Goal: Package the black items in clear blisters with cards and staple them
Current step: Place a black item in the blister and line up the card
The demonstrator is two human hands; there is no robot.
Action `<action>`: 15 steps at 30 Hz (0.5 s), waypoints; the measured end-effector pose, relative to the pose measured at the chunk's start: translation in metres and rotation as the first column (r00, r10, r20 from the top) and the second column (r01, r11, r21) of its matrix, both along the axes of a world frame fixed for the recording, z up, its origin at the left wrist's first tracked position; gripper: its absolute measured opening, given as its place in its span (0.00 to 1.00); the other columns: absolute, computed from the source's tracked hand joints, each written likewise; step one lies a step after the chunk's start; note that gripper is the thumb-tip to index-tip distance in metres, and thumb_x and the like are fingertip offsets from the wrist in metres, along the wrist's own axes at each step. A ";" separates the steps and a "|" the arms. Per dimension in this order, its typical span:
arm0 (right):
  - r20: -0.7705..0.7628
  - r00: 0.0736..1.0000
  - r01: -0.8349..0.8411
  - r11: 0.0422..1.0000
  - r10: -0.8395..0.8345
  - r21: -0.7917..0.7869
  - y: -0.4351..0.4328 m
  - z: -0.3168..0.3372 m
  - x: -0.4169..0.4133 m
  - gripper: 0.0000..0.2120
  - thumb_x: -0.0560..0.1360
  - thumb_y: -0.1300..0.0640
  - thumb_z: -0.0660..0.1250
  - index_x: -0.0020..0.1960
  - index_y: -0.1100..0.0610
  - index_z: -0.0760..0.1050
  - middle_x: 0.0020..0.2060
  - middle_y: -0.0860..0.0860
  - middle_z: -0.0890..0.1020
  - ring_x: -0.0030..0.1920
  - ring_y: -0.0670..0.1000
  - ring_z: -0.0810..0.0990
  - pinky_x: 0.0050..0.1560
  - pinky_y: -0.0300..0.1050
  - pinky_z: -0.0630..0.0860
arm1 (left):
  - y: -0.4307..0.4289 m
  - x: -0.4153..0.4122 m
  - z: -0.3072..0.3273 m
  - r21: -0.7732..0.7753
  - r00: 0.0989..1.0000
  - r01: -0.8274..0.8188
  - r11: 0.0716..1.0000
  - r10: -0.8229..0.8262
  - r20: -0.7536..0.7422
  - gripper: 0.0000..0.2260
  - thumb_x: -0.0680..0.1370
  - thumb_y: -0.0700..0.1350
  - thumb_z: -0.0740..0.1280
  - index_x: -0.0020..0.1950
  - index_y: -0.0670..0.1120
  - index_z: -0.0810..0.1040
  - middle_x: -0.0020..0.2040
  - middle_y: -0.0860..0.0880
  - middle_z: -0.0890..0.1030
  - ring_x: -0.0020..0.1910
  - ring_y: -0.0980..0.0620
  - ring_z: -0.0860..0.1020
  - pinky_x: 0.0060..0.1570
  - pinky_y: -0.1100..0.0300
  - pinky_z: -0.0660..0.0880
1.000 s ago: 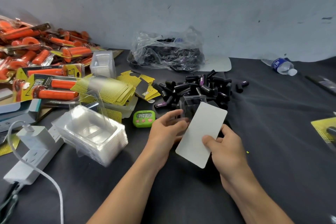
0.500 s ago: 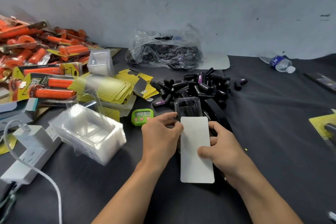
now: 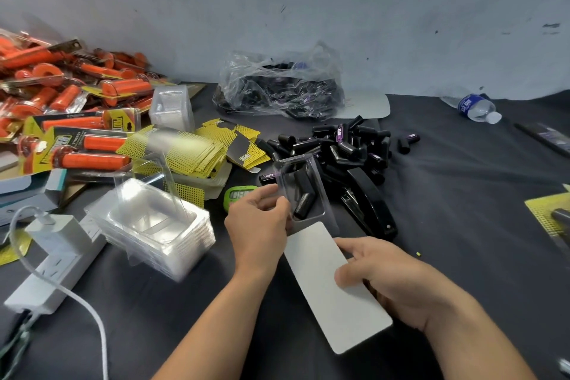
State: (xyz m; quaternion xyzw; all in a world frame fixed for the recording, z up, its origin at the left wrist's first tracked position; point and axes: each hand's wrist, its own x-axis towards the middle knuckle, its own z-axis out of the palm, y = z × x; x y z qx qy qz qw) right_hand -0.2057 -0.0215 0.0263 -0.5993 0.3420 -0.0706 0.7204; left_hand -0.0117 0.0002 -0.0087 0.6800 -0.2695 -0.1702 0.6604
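So the left hand (image 3: 257,219) was pinching the near left edge of a clear plastic blister tray (image 3: 303,191), holding it tilted up just above the dark cloth-covered bench (image 3: 462,194), and there were two short black cylindrical items (image 3: 303,196) sitting inside its pocket. The right hand (image 3: 388,279) had its fingers closed around a plain white rounded-corner card (image 3: 327,284), thumb on top, with the far end of the card touching the tray's near edge, looked like it was right at the slot but I couldn't tell if it was actually in. Right behind the tray was a loose heap of more black caps (image 3: 342,145), and a black stapler (image 3: 370,203) lay just beside the tray on the right. Further back sat a crumpled clear plastic bag (image 3: 280,86) with more dark stuff in it. On the left, a stack of empty clear blisters (image 3: 157,228), a fan of yellow printed cards (image 3: 185,151), and a little green digital timer (image 3: 239,194) half hidden behind the left hand.
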 end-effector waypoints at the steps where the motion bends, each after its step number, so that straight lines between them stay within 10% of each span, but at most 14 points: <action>1: -0.006 0.999 0.043 0.999 -0.043 0.014 0.000 -0.002 0.001 0.22 0.76 0.75 0.59 0.63 0.59 0.81 0.54 0.62 0.86 0.51 0.64 0.86 0.50 0.55 0.83 | 0.000 0.000 0.000 -0.004 1.000 0.002 1.000 -0.002 0.003 0.10 0.74 0.39 0.74 0.53 0.50 0.87 0.39 0.54 0.87 0.37 0.53 0.87 0.40 0.52 0.85; 7: -0.003 0.945 0.327 0.945 -0.327 -0.004 -0.002 -0.005 0.006 0.19 0.74 0.73 0.60 0.56 0.58 0.83 0.45 0.59 0.87 0.40 0.58 0.85 0.36 0.50 0.81 | 0.001 -0.001 0.003 0.011 0.996 -0.017 1.000 0.016 0.092 0.07 0.73 0.39 0.76 0.50 0.48 0.89 0.36 0.61 0.84 0.35 0.67 0.83 0.33 0.77 0.73; 15: -0.021 0.892 0.446 0.886 -0.452 -0.128 0.001 -0.010 0.015 0.19 0.74 0.74 0.60 0.49 0.57 0.84 0.38 0.56 0.88 0.32 0.53 0.85 0.30 0.45 0.80 | 0.003 -0.004 0.002 0.041 0.981 0.108 0.993 -0.113 0.155 0.10 0.74 0.40 0.77 0.54 0.48 0.88 0.42 0.60 0.86 0.40 0.67 0.84 0.39 0.74 0.78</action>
